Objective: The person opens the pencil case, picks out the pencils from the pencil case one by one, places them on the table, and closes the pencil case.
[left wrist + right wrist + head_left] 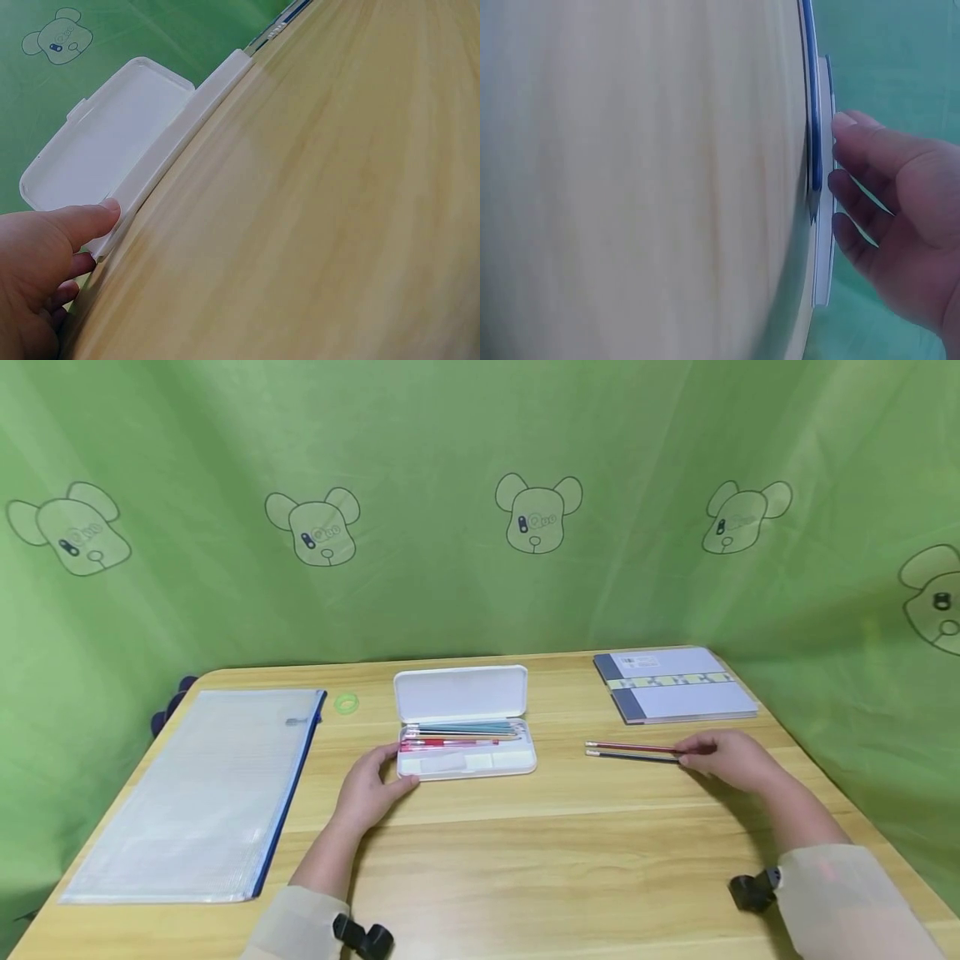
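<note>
An open white pencil case [519, 763] stands on the table, its lid [461, 693] tilted up at the back. Several pencils [465, 727] and a red pen [442, 743] lie inside. At its left end, my left hand [367, 789] grips the case, with the thumb on the front edge in the left wrist view. To the right, a red pencil [626, 747] and a dark pencil [630, 756] lie side by side. My right hand [731, 762] is over their right ends, fingers loosely bent; the right wrist view shows a gap between the fingertips and the blue pencil [810, 97].
A clear zip folder [202, 785] with a blue edge covers the table's left side. Behind it sits a green ring [347, 703], possibly tape. A grey-lilac notebook [682, 689] lies at the back right. A green curtain [435, 602] hangs around the table [525, 868].
</note>
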`<act>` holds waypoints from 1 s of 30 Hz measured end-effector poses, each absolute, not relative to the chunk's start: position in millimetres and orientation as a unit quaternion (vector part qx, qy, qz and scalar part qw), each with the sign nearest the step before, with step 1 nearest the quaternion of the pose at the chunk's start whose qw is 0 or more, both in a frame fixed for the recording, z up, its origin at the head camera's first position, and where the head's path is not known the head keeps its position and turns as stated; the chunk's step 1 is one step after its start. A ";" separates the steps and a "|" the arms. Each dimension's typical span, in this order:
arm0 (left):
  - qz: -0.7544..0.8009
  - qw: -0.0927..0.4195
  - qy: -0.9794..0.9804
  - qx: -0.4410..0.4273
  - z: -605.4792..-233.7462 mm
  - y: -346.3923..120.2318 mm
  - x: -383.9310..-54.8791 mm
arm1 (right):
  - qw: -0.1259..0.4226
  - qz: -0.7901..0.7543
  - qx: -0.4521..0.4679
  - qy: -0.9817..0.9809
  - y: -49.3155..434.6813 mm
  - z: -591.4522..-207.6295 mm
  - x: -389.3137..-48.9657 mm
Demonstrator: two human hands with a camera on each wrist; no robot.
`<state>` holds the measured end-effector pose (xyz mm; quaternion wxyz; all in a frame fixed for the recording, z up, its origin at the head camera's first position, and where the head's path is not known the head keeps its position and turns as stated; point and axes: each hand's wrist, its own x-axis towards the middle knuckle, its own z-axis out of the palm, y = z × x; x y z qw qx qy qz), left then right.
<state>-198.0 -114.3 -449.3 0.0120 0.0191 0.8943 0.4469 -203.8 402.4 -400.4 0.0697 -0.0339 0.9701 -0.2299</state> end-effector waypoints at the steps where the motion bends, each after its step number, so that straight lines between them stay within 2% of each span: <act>1: 0.447 0.011 0.894 0.019 -449.0 -114.3 -197.9 | 0.064 -0.233 -0.036 0.970 399.9 -399.6 -204.5; 9: 0.450 0.009 0.893 0.017 -449.3 -114.8 -197.7 | 0.024 -0.256 -0.071 0.964 360.4 -392.3 -217.1; 19: 0.444 0.003 0.896 0.019 -449.1 -114.3 -198.3 | 0.019 -0.300 -0.110 0.947 292.4 -388.8 -238.1; 30: 0.445 0.003 0.895 0.018 -447.5 -114.4 -197.3 | 0.038 -0.332 -0.157 0.929 208.4 -394.0 -255.4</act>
